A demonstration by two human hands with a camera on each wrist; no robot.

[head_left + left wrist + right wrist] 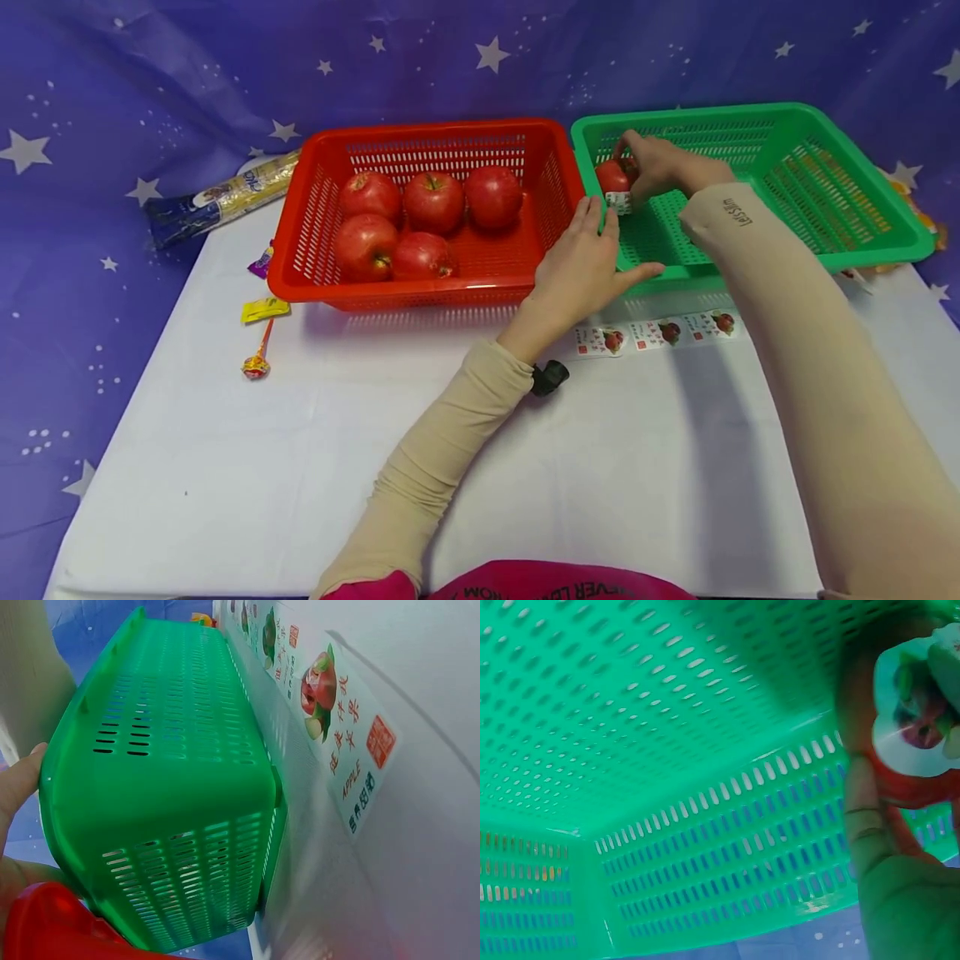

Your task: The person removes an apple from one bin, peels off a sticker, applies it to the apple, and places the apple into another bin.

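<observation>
My right hand [654, 167] reaches into the left end of the green basket [873, 250] and grips a red apple [611, 177]. A white label with an apple picture is on that apple, clearer in the right wrist view on the apple [866, 724]. My left hand [576, 271] rests over the adjoining rims of the green and red baskets, its fingers extended and thumb spread along the green rim. In the red basket [435, 293] lie several red apples [433, 202].
Printed apple labels [657, 333] lie in a row before the green basket. A small black object [551, 377] is near my left wrist. At left are a lollipop [256, 365], a yellow packet [265, 310], a purple wrapper [262, 261] and a pasta packet [225, 198].
</observation>
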